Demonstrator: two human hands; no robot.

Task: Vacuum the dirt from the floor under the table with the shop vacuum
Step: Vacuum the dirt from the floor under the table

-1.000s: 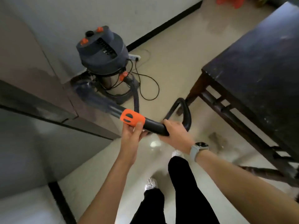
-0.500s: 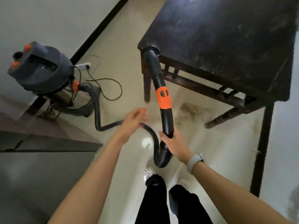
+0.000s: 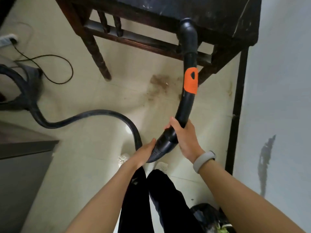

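A patch of brown dirt (image 3: pixel 159 82) lies on the pale floor under the dark wooden table (image 3: pixel 168 9). The black vacuum wand (image 3: pixel 187 105) with an orange band points up toward the table's edge, its open end near the tabletop. My right hand (image 3: pixel 185 137) grips the wand's curved lower end. My left hand (image 3: pixel 144 153) holds the ribbed hose cuff just below it. The black hose (image 3: pixel 87 116) snakes left across the floor to the shop vacuum's base (image 3: pixel 32 81) at the left edge.
A power cord (image 3: pixel 57 69) loops on the floor from a power strip (image 3: pixel 8 39) at the far left. A grey cabinet (image 3: pixel 23 157) stands at the left, a white wall (image 3: pixel 282 98) with black skirting at the right. My legs and a dark bag (image 3: pixel 210 217) are below.
The view has turned right and down toward the table. My left hand, free half a second ago, now holds the hose cuff. The wand has swung to the table's right side.
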